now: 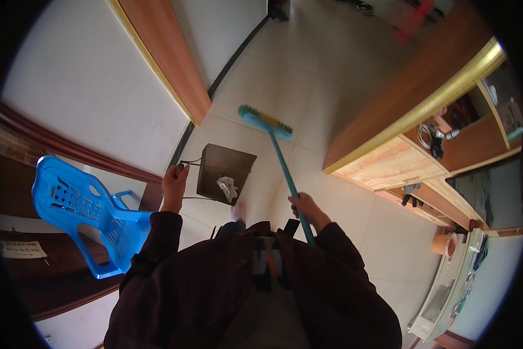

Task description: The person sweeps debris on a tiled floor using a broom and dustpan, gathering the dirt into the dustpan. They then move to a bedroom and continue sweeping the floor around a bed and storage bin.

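My left hand [174, 187] grips the handle of a dark metal dustpan [213, 165], which is held low over or on the tiled floor, left of centre. Inside the pan lies a crumpled whitish piece of litter [227, 188]. My right hand [308, 211] is closed around the green pole of a push broom [282, 161]. The broom's blue-green head [265, 123], with green and yellow bristles, is at the floor beyond the dustpan, apart from it.
A blue plastic chair [87, 209] stands close on my left. A wooden door frame [169, 56] rises ahead on the left. Along the right runs a wooden cabinet [392, 168] with cables on a shelf; an orange pot [444, 244] is farther back.
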Tool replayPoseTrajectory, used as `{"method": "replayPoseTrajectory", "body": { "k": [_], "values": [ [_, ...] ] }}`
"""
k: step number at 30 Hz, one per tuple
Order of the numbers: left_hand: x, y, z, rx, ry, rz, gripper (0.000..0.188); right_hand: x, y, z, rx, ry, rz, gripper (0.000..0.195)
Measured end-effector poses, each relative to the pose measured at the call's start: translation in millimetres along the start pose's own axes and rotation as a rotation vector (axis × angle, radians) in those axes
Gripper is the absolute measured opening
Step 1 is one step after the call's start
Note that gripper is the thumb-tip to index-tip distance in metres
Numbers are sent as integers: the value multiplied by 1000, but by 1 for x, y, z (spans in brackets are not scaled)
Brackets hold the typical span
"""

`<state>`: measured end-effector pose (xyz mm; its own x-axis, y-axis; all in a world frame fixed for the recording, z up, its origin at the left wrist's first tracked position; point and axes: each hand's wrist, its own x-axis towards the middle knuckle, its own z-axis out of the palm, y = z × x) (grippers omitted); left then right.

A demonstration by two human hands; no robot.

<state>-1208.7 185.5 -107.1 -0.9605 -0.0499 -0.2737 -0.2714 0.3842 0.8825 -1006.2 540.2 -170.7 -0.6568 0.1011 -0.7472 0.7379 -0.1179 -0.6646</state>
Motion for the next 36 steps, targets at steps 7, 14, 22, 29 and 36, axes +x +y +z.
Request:
{"method": "replayPoseTrajectory", "body": {
  "k": [7, 14, 22, 29, 36],
  "values": [
    [117, 9, 58, -17, -24, 20, 33, 64, -84, -18, 15, 103, 44, 39],
    [235, 58, 122, 88, -62, 93, 32, 128, -100, -53, -82, 89, -55, 18],
    [369, 55, 183, 54, -26, -34, 30, 217, -216, -79, -52, 69, -41, 26],
    [475, 43, 245, -3, -90, -106, 21, 270, -234, -93, -307, 141, 53, 58],
    [536, 25, 302, -119, -251, -345, 18, 253, -203, -97, -362, 127, -7, 69]
  ]
}}
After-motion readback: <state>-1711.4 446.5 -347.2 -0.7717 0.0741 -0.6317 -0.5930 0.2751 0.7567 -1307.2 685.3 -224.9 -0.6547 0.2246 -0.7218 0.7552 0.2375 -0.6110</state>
